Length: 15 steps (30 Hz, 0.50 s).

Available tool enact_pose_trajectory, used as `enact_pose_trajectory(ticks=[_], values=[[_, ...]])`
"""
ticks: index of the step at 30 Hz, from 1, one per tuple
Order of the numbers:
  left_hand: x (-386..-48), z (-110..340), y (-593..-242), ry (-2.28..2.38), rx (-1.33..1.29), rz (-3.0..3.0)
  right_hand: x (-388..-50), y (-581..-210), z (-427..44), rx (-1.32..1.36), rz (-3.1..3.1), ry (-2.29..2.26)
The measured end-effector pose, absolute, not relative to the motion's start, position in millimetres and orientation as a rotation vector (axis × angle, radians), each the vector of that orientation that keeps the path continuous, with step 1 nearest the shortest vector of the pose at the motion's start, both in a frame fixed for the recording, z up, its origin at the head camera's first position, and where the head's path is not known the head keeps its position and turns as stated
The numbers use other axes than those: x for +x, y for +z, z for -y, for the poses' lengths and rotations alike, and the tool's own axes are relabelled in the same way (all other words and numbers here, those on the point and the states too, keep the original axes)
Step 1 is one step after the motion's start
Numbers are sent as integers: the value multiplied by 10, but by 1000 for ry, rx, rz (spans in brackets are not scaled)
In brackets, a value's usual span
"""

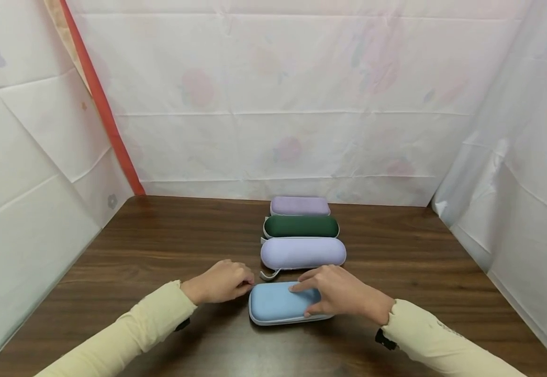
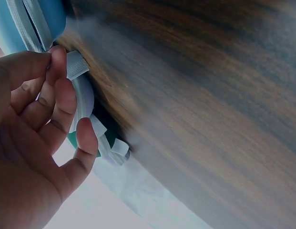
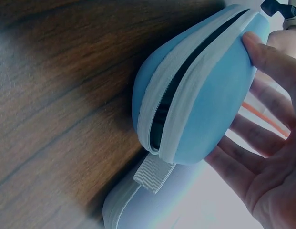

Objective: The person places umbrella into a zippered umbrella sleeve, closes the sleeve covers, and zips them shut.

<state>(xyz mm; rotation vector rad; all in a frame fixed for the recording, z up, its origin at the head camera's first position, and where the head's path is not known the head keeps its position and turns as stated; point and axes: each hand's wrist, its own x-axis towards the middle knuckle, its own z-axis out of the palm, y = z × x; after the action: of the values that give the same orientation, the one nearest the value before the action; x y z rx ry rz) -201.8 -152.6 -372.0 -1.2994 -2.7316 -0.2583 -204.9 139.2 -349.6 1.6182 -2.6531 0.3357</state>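
A light-blue hard zip case (image 1: pixel 275 302) lies on the table in front of me. My left hand (image 1: pixel 221 281) is at its left end. In the left wrist view, thumb and forefinger pinch the end of the case's zipper (image 2: pixel 34 21); the pull is hidden between the fingertips. My right hand (image 1: pixel 341 294) rests across the right half of the lid, thumb at the front edge, other fingers reaching over the top. The right wrist view shows the zipper gap (image 3: pixel 169 105) parted at that end, with a dark inside, and a grey fabric tab (image 3: pixel 155 172) below.
Behind the blue case, in a row going back, lie a lilac case (image 1: pixel 303 253) with a loose strap (image 1: pixel 269 275), a dark-green case (image 1: pixel 301 226) and a purple case (image 1: pixel 300 206). White patterned sheets (image 1: pixel 273 104) enclose the wooden table (image 1: pixel 183 230).
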Motion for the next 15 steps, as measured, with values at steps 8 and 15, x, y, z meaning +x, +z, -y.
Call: enact_pose_trajectory(ticks=[8,15], values=[[-2058,1518,-3732,-248,-1302,2718,-2044,-3519,-1388,1580,2629,343],[-2058,1527,-3724,-238,-1331,2682,-2032,-3516,-1412,1556,2652,354]])
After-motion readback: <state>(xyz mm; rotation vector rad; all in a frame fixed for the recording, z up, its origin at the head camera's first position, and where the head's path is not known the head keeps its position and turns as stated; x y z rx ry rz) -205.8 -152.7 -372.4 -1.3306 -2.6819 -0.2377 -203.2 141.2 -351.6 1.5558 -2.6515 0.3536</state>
